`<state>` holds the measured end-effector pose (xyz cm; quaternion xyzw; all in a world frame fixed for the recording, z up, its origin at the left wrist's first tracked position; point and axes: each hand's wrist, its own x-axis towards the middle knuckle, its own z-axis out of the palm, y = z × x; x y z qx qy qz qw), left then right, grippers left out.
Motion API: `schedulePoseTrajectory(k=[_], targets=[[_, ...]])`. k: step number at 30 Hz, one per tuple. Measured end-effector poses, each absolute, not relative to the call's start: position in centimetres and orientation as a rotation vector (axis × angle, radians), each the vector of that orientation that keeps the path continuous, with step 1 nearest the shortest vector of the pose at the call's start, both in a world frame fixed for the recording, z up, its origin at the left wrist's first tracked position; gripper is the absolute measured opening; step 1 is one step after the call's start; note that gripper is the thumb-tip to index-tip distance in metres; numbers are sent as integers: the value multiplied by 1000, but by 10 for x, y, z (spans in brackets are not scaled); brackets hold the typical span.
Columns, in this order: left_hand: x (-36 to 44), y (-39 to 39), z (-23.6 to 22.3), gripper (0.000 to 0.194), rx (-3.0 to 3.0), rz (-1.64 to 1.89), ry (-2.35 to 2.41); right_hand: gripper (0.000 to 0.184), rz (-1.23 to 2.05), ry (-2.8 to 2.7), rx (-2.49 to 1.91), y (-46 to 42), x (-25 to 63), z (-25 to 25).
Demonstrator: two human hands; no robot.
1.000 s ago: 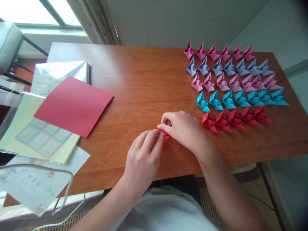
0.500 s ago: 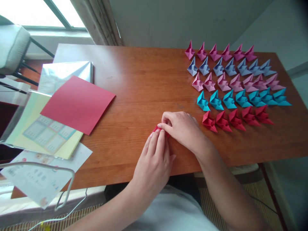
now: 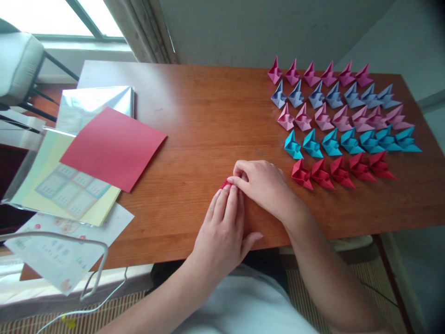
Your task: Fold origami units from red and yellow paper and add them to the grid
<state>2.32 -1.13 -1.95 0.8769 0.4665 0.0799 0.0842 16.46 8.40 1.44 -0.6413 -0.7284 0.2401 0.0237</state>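
Observation:
A small folded piece of red paper (image 3: 225,183) lies on the table, mostly hidden under my fingers. My left hand (image 3: 220,227) rests on it with straight fingers laid flat and the thumb held out to the side. From the right, my right hand (image 3: 260,185) curls in, its thumb and forefinger closed at the top edge of the red paper. The two hands touch at the fingertips. Nearest to my right hand stands a row of red origami figures (image 3: 340,172).
Rows of teal (image 3: 332,144), pink (image 3: 323,117), lavender (image 3: 316,96) and magenta origami figures (image 3: 311,74) stand behind the red row. To the left, a red paper sheet (image 3: 114,148) overlaps a pack of yellow paper (image 3: 104,211). A metal bar (image 3: 52,236) crosses the lower left.
My left thumb has swung out to the right, away from the fingers. Both hands otherwise stay in place on the red paper; the view has shifted slightly.

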Motion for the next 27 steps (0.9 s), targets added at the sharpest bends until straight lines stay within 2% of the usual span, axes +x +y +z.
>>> schedulePoseTrajectory(k=[10,15,22,27], targets=[[24,-8,-15,89,2536,235,1393,18,739,-2147,-1721,66,175,-1],[19,-7,-16,89,2599,207,1332,28,512,-2084,-1509,22,185,-16],[17,-5,-14,91,2751,146,1321,39,176,-2262,-1662,-10,182,-22],[5,-5,-8,75,2760,130,1376,44,10,-2337,-1721,-9,181,-19]])
